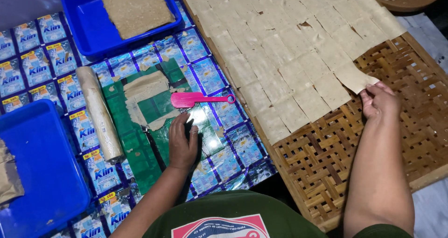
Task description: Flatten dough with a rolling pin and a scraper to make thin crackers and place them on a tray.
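Observation:
My right hand (380, 100) pinches a thin pale dough sheet (354, 77) at its lower corner, laying it on a woven bamboo tray (392, 140) beside several rows of similar squares (280, 42). My left hand (183, 142) rests flat on a green plastic sheet (140, 149), fingers together, holding nothing. Just above it lies a pink plastic spatula (200, 99). Cut strips of dough (144, 91) lie on the green sheet.
A dough-coated rolling pin (99, 114) lies left of the green sheet. A blue tray (86, 25) at the top holds a brown dough slab (135, 7). Another blue tray (37, 172) sits at the lower left. Printed foil covers the work surface.

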